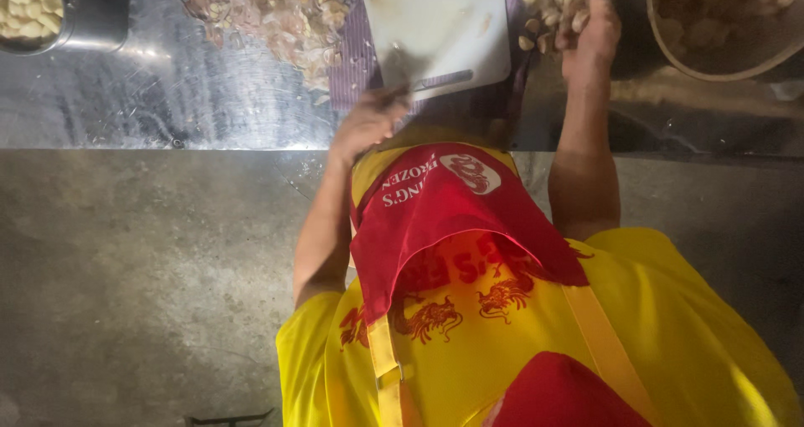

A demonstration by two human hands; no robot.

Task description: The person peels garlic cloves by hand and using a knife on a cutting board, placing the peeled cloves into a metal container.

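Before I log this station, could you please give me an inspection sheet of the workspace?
Surface: shiny steel table; a white cutting board lies on a purple striped cloth.
Job's things: knife at the board's near edge; loose garlic cloves beside the board.
Clutter: pile of garlic skins.
Grippers: left hand closed on the knife's handle; right hand at the cloves, fingers mostly hidden.
Cables: nothing seen.
Surroundings: metal pot of peeled cloves, large bowl, concrete floor.
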